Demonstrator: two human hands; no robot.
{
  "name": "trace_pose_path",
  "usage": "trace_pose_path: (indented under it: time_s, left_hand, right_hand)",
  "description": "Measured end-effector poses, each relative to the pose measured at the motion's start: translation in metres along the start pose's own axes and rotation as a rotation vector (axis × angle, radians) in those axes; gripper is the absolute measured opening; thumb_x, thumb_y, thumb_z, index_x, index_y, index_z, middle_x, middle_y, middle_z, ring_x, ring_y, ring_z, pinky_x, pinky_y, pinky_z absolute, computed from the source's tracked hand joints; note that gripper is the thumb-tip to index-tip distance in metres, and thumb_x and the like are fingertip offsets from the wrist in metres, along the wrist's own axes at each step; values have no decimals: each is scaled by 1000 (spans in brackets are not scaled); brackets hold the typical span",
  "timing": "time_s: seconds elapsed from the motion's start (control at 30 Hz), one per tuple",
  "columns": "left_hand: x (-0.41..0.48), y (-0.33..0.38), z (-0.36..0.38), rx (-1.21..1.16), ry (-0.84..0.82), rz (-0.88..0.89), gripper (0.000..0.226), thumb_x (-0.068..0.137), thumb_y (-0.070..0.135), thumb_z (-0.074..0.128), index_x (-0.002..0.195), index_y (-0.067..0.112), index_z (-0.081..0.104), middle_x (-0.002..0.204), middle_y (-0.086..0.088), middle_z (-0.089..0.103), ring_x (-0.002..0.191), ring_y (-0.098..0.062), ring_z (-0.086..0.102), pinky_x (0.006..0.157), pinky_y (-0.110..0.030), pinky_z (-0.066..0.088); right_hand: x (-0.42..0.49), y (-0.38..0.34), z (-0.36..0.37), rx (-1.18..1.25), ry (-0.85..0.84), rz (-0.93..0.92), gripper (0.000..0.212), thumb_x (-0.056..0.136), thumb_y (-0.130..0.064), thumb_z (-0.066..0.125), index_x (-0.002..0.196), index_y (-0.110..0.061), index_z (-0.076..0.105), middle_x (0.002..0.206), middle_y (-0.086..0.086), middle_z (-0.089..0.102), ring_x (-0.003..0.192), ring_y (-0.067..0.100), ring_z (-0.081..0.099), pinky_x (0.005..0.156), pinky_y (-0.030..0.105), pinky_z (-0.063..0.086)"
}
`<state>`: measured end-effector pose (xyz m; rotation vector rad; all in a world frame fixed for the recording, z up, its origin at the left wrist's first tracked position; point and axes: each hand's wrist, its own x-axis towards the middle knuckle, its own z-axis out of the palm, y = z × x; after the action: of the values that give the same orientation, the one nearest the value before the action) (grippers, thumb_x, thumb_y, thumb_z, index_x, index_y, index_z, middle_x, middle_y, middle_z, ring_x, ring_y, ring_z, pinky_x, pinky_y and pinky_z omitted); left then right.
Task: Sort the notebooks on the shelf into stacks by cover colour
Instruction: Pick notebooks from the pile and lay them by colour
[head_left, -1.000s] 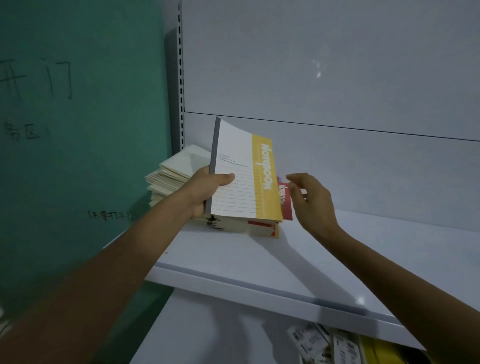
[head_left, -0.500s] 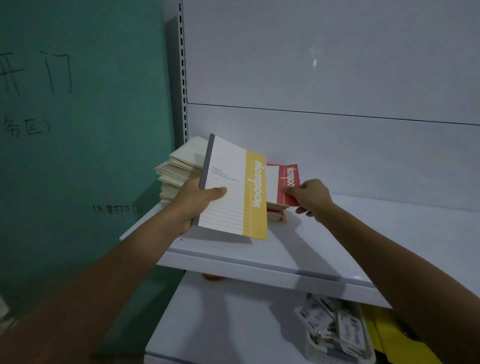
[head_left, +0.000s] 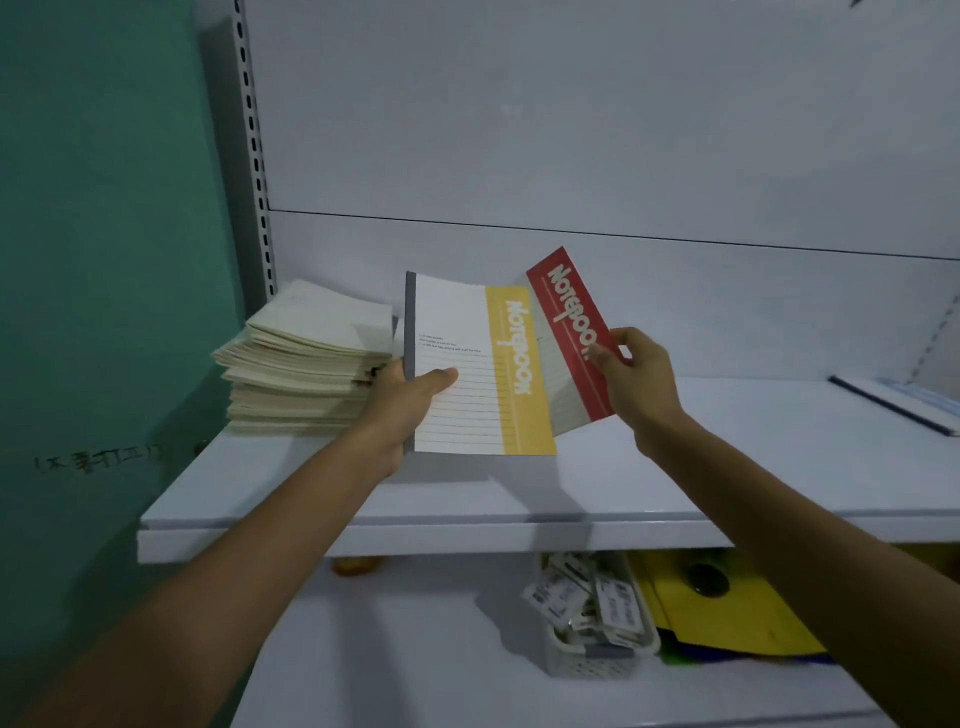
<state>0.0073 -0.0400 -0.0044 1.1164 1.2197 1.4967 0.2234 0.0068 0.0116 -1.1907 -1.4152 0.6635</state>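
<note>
My left hand (head_left: 402, 402) grips a yellow-banded notebook (head_left: 514, 374) by its grey spine, holding it above the white shelf (head_left: 519, 499). Just to the right, my right hand (head_left: 641, 382) pinches a red-banded notebook (head_left: 569, 325) by its right edge; the book is tilted in the air, its lower left part hidden behind the yellow one. A tall stack of cream notebooks (head_left: 306, 358) lies at the shelf's far left, behind my left hand.
A green wall (head_left: 104, 260) closes the left side. A flat dark-edged item (head_left: 898, 405) lies at the shelf's far right. On the lower shelf stand a white basket of tags (head_left: 587, 618), yellow sheets (head_left: 727, 608) and a small orange object (head_left: 358, 564).
My right hand has lifted the red notebook off the shelf and tilted it up to the right. The left hand has kept the yellow notebook and drawn it slightly back.
</note>
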Motion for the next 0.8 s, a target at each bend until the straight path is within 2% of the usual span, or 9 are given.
trace_pose_path:
  time_s: [0.1,0.23,0.33,0.43,0.53,0.6,0.67,0.8]
  left_hand:
    - [-2,-3,34,4,-51,-26,14,91,13,60,104,17,63,101,-3,70,92,-20,68,83,-36,55]
    - [-5,-8,89,7,-118,-25,13,92,11,57,94,22,63,100,-2,71,91,-19,68,84,-36,55]
    - [-9,-15,136,1,-151,-51,13,91,12,59,101,19,63,103,-4,71,92,-22,68,83,-37,55]
    - [-19,-28,185,15,-198,-87,16,91,13,60,106,19,62,106,-3,70,94,-21,68,82,-36,55]
    - [-33,-44,234,11,-225,-119,23,91,12,61,114,17,60,112,-4,68,99,-23,66,87,-38,54]
    - [-42,-52,263,-7,-217,-133,26,92,11,61,117,15,58,112,-5,67,99,-23,65,83,-36,55]
    - [-48,-60,287,-9,-204,-138,26,92,11,60,118,14,57,112,-5,66,100,-23,64,83,-36,55]
    - [-51,-74,319,13,-187,-156,25,92,12,60,116,17,58,114,-5,66,102,-25,64,88,-40,54]
  right_hand:
    - [-3,9,-37,-4,53,18,14,100,-27,47,110,-19,51,103,-4,61,77,8,62,57,19,47]
    - [-8,22,-93,-6,125,40,15,100,-28,46,110,-19,52,104,-3,61,80,11,63,62,22,50]
    - [-12,34,-141,7,186,70,17,99,-29,47,110,-17,54,104,-1,63,86,17,64,74,31,54]
    - [-15,54,-190,1,233,107,17,99,-31,46,108,-19,53,103,0,63,87,18,64,78,33,54]
    - [-17,76,-239,-6,258,145,18,99,-32,46,108,-19,53,102,-1,63,84,15,63,75,31,53]
    - [-17,89,-269,13,284,185,15,100,-32,45,107,-20,52,102,-1,61,82,14,61,70,27,51]
    - [-16,104,-297,32,310,230,13,100,-31,45,107,-21,50,100,-2,59,79,11,59,63,21,47]
    - [-14,132,-340,62,325,306,13,99,-28,47,106,-18,51,92,-1,60,72,8,58,57,20,45]
